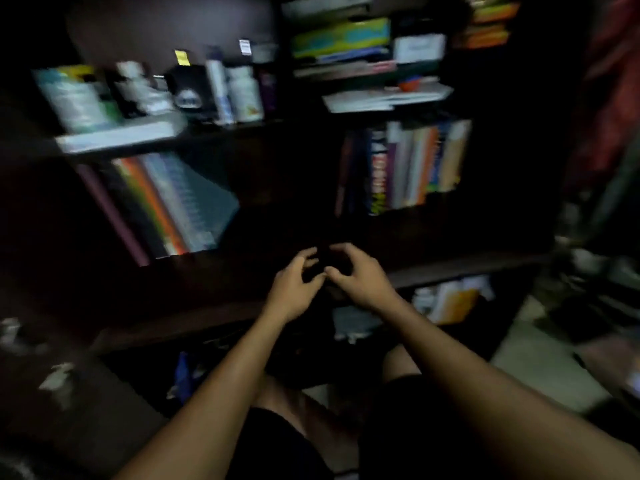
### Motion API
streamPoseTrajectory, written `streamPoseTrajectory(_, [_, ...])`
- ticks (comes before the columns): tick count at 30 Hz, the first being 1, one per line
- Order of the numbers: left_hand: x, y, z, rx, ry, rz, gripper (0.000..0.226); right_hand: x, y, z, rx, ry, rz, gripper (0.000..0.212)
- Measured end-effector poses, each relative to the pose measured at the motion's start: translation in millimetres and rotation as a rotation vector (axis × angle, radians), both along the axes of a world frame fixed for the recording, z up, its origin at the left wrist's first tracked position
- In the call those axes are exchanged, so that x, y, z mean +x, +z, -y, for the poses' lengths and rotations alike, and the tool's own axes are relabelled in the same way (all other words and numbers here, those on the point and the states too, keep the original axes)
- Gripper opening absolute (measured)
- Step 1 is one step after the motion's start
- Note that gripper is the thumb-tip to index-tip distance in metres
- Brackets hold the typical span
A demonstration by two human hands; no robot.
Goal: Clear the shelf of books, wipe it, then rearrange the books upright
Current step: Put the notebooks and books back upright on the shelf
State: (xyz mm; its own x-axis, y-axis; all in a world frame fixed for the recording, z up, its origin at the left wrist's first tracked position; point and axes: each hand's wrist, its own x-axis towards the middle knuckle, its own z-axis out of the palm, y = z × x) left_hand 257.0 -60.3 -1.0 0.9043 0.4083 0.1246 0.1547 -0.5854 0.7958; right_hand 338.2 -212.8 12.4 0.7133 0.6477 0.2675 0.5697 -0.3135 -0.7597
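In front of the dark middle shelf [450, 268], the left hand [294, 289] and the right hand [360, 277] are meeting just above its front edge, fingers curled toward each other around something dark between them; it is too dim and blurred to say whether they are gripping a cloth, a small book or nothing, so I cannot tell what either is holding. Two groups of books are sitting on this shelf: a leaning group [162, 206] at about ten o'clock from the hands, tilting left, and an upright row [408, 164] at about one o'clock, standing well apart from the first, with a bare dark stretch of board between them. Individual spines are smearing together, so an exact count is not possible; each group looks like several volumes. Judging by the books already standing and the gap in the middle, the person is probably working through wiping or rearranging, though which is uncertain. The next move likely calls for straightening the leaning group so it stands upright. At eleven o'clock, on the shelf above, several bottles [239, 93] are crowding together, and at twelve o'clock flat stacks of papers [384, 97] are lying higher up.
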Motion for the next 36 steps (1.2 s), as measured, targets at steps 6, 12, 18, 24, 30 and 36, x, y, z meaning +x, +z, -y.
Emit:
streamPoseTrajectory(6, [30,18,184,-0.127,-0.5,-0.039,0.036,-36,18,198,-0.045,-0.34,0.013,0.038])
streamPoseTrajectory(12, [23,22,352,-0.049,-0.772,-0.109,0.057,-86,31,397,-0.207,-0.843,0.238,0.043])
streamPoseTrajectory(18, [45,23,401,0.063,-0.789,-0.212,0.053,-67,2,488,0.012,-1.17,-0.248,0.062])
streamPoseTrajectory(24, [58,23,413,-0.091,-0.606,-0.272,0.042,-54,-24,471,0.28,-1.197,-0.277,0.068])
streamPoseTrajectory(30, [61,29,406,-0.332,-0.569,-0.409,0.057,-68,-30,482,0.447,-1.136,-0.38,0.085])
streamPoseTrajectory(36, [40,24,400,-0.595,-0.61,-0.449,0.06,-98,-30,450,0.647,-1.072,-0.454,0.052])
